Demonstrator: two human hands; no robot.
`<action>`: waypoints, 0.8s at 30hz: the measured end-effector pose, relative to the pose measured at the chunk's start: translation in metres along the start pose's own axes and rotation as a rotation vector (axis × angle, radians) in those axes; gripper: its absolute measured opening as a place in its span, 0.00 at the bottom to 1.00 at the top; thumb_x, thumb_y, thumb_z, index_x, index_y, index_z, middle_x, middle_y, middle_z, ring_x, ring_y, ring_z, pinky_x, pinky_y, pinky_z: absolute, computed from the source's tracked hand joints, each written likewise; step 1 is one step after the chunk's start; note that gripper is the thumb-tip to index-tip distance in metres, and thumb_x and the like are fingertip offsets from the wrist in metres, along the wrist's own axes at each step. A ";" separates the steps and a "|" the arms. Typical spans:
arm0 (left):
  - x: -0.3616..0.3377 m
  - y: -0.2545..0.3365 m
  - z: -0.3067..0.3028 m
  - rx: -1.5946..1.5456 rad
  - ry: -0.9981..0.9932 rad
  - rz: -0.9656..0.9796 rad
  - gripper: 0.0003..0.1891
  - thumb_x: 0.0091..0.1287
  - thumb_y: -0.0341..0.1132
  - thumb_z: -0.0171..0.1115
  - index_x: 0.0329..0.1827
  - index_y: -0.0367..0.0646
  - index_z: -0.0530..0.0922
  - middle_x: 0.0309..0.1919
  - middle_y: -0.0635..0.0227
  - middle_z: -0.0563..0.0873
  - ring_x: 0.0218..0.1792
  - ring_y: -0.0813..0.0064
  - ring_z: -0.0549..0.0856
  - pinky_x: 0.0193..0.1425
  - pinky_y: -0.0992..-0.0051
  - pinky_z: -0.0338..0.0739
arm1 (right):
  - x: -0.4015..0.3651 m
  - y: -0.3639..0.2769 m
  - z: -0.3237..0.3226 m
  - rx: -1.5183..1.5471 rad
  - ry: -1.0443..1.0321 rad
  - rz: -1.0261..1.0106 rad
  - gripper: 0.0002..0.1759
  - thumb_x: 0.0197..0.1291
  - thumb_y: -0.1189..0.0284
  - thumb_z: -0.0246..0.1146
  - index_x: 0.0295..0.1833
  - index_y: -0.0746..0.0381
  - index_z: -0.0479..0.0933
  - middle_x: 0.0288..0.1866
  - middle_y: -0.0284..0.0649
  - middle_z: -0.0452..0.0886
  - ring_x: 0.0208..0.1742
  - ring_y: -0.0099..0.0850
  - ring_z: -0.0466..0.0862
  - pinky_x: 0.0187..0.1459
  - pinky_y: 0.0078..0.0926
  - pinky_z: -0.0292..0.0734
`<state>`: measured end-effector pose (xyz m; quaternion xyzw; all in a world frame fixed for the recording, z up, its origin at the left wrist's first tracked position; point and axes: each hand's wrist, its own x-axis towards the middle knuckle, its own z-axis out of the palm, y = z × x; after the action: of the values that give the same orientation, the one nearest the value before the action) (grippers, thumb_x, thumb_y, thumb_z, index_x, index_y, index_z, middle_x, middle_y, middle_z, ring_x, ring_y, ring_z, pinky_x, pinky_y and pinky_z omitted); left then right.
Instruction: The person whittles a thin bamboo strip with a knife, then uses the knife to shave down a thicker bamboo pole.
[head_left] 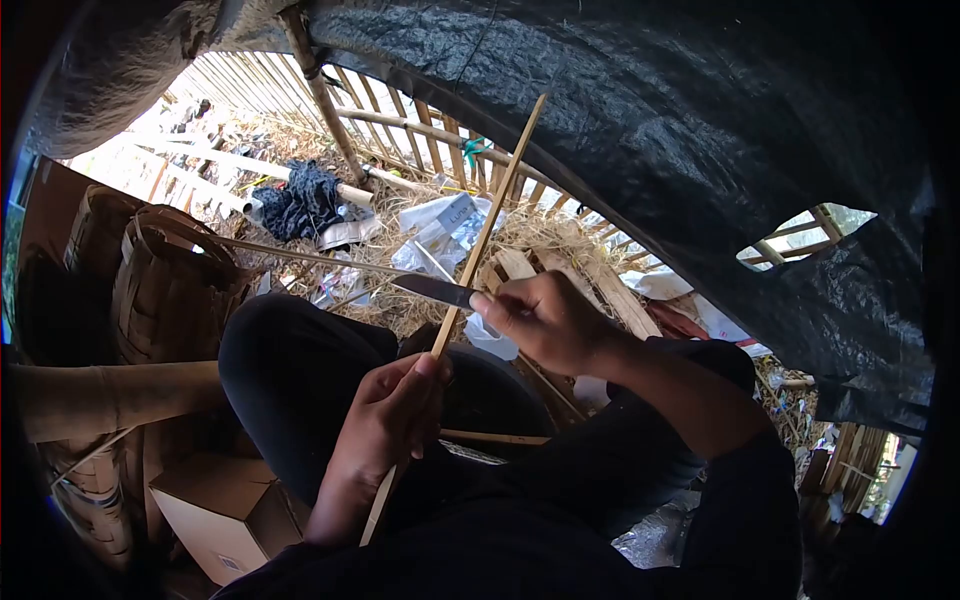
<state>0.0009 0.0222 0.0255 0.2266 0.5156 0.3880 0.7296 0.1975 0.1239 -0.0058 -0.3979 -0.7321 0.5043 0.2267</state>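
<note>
My left hand [395,415] is wrapped round a long, thin bamboo strip [493,215], which slants from my lap up and away to the right. In my right hand [545,325] is a knife [432,290], its dark blade pointing left and lying across the strip above my left hand. The right thumb presses close to where blade and strip cross. The knife's handle is hidden inside my right fist. Both hands are above my crossed legs in dark trousers [290,350].
Woven bamboo baskets [165,285], a thick bamboo pole [120,400] and a cardboard box [225,510] stand at the left. A dark tarp [680,130] hangs at the upper right. Straw, plastic litter and a dark cloth [300,200] lie before a bamboo fence [430,130].
</note>
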 end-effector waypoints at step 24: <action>0.000 0.000 0.001 -0.002 0.047 -0.005 0.19 0.78 0.47 0.49 0.44 0.38 0.76 0.12 0.79 0.67 0.10 0.87 0.63 0.16 0.85 0.57 | -0.012 -0.017 0.018 0.041 -0.026 -0.033 0.27 0.72 0.58 0.56 0.21 0.64 0.72 0.14 0.30 0.67 0.19 0.18 0.65 0.24 0.27 0.60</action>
<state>0.0021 0.0220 0.0258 0.2154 0.5326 0.3919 0.7186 0.1851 0.1006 0.0041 -0.3746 -0.7309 0.5204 0.2338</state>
